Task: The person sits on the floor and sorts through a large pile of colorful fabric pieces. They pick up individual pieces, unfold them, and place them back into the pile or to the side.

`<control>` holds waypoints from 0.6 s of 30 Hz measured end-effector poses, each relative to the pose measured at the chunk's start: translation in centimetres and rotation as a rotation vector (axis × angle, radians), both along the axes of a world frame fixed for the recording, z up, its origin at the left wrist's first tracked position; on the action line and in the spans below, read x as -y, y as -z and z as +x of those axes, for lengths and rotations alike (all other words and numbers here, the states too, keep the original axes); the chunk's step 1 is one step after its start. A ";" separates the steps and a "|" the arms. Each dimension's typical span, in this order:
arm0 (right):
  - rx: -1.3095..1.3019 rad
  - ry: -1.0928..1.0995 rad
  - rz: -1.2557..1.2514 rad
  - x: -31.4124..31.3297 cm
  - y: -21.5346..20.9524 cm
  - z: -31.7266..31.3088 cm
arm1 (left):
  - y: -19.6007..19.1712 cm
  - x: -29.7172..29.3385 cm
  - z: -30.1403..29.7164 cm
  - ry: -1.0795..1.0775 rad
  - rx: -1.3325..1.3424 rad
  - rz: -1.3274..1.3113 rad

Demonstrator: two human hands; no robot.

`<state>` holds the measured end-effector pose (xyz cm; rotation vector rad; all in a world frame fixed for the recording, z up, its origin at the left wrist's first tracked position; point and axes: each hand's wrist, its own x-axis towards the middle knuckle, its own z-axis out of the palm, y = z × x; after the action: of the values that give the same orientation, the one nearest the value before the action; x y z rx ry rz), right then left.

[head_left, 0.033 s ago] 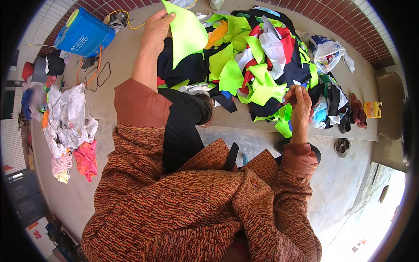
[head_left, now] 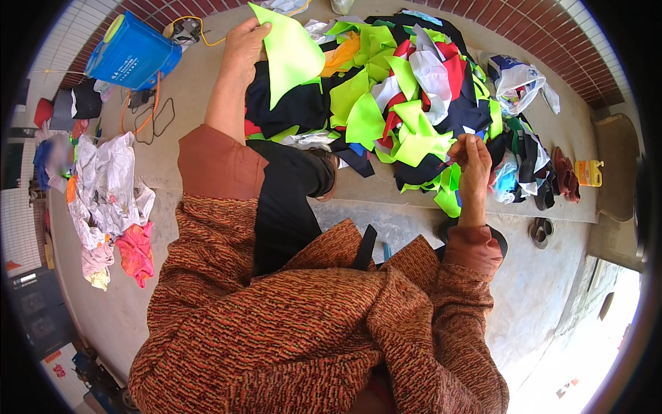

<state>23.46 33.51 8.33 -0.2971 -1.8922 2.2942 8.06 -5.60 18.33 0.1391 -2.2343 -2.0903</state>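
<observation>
My left hand [head_left: 243, 50] is raised at the upper left, its thumb and fingers closed on the edge of a bright yellow-green fabric piece [head_left: 293, 55]. The piece hangs to the right of the hand, over dark cloth [head_left: 286, 103] at the left end of a heap of fabric scraps [head_left: 431, 79]. At the front right of that heap is my right hand [head_left: 473, 162], its fingers pinched together beside a yellow-green scrap [head_left: 424, 141]. Whatever the pinch holds, if anything, is too small to make out.
A blue tank [head_left: 127, 55] with an orange hose stands at the far left. Crumpled pale cloths [head_left: 107, 176] lie on the floor at left. At right are a white plastic bag [head_left: 517, 86], a yellow jug [head_left: 589, 172] and shoes [head_left: 540, 233]. A brick-red tiled wall [head_left: 538, 34] runs behind.
My left hand has shifted slightly left with the yellow-green fabric piece. My right hand has stayed almost where it was.
</observation>
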 end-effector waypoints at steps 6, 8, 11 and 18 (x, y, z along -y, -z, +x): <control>0.076 0.002 -0.025 -0.8 2.6 -0.7 | 5.4 5.0 -2.3 -0.170 0.185 -0.072; 0.116 0.030 -0.013 -1.3 4.5 -1.2 | 8.8 8.5 -3.6 -0.377 0.287 -0.068; 0.242 0.120 -0.009 -2.7 7.7 -1.4 | 9.8 9.4 -4.4 -0.573 0.188 -0.246; 0.425 0.145 0.126 -2.7 12.7 -2.2 | 5.5 5.2 -3.9 -0.296 -0.061 -0.182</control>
<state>21.22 36.16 -4.41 -0.9352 -2.1041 2.1300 4.20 -10.81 12.88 0.3645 -2.1973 -1.7118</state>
